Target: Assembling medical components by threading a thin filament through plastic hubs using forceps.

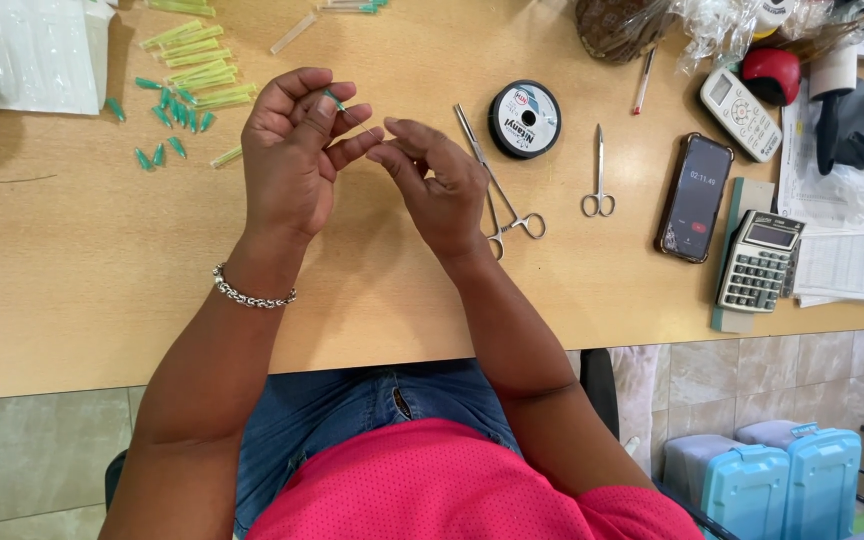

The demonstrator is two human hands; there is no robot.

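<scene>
Two bare hands work a thin green-hubbed needle above a pale wooden worktop [72, 280].

The left hand [290, 160], a silver chain bracelet [252, 293] at its wrist, has its fingers pinched together on the needle [336, 101] by the small green plastic hub; the fine metal shaft slants toward the right hand [440, 185], whose fingers are drawn together at its tip, though whether they grip anything there is too fine to tell; both hands are raised over the smooth, light-grained worktop; just beside the right hand lie steel forceps [497, 185] with ring handles; farther right a round black spool of thread [524, 119], small steel scissors [599, 180], a dark phone [694, 197] and a grey calculator [759, 262]; to the left, scattered green hubs [167, 125] and pale yellow-green tube caps [202, 65].
</scene>
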